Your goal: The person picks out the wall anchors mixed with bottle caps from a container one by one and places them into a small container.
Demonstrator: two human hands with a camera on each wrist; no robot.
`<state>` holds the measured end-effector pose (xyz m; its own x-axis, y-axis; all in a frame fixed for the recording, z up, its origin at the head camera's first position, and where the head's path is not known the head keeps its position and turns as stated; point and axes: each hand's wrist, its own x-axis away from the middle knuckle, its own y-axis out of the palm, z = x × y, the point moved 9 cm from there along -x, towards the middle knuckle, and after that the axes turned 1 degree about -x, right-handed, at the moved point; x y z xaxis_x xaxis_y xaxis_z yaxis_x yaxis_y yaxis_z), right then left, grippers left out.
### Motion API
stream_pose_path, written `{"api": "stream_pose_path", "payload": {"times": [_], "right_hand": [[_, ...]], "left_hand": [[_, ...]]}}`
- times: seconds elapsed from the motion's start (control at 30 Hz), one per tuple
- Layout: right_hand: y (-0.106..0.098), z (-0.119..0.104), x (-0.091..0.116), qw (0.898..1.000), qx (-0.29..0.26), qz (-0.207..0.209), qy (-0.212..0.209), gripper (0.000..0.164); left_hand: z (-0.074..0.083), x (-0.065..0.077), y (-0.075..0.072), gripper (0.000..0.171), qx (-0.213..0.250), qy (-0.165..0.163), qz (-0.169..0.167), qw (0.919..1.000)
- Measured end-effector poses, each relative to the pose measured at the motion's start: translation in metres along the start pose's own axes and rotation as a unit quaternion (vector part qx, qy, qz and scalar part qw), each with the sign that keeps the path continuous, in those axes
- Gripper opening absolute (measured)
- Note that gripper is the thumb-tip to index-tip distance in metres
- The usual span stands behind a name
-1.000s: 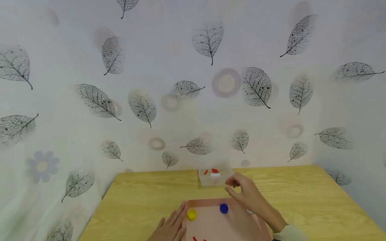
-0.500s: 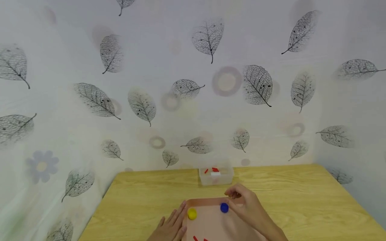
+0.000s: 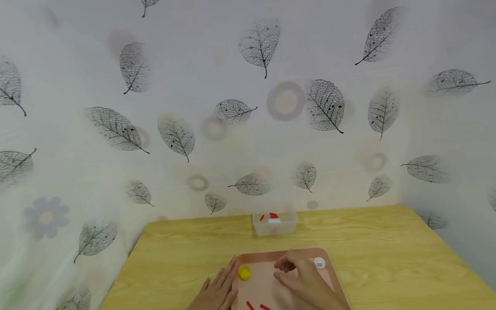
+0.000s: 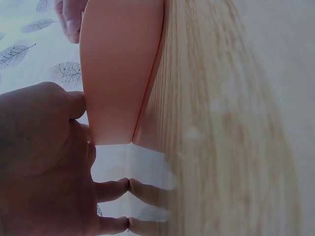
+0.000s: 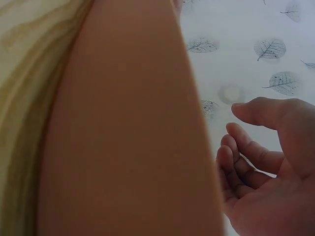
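A pink tray [image 3: 267, 257] lies on the wooden table, with my left hand [image 3: 217, 288] at its left rim, fingers stretched out. In the left wrist view, that hand's [image 4: 44, 157] thumb and fingers touch the tray wall [image 4: 118, 73] and the table. Over the tray, my right hand [image 3: 304, 280] has bent fingers; the right wrist view shows its [image 5: 275, 162] thumb and fingertips apart with nothing between them. The blue round piece is almost wholly hidden by this hand. A yellow round piece [image 3: 245, 272] sits in the far left corner, a white round piece [image 3: 319, 263] in the far right.
Red sticks [image 3: 265, 307] lie in the near part of the tray. Behind the tray, a clear plastic box [image 3: 275, 229] holds several red pieces and a white one. The table [image 3: 186, 249] meets a leaf-patterned backdrop [image 3: 248, 142] at its far edge.
My right hand has come down from near the clear box to over the tray, now covering the blue piece and uncovering the white one. The left hand stays at the rim.
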<state>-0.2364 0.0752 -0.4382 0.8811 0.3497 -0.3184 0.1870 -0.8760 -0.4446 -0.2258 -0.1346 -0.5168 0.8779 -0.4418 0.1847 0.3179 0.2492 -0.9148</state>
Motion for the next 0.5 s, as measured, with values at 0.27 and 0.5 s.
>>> {"api": "stream_pose_path", "payload": {"times": [0.27, 0.5], "right_hand": [[0.029, 0.013, 0.011, 0.99, -0.076, -0.085, 0.078, 0.015], [0.047, 0.02, 0.018, 0.974, -0.139, -0.135, 0.115, 0.015]], "left_hand": [[-0.002, 0.002, -0.001, 0.065, -0.003, -0.005, -0.009, 0.9999], [-0.002, 0.005, -0.004, 0.063, -0.009, 0.008, 0.005, 0.9999]]}}
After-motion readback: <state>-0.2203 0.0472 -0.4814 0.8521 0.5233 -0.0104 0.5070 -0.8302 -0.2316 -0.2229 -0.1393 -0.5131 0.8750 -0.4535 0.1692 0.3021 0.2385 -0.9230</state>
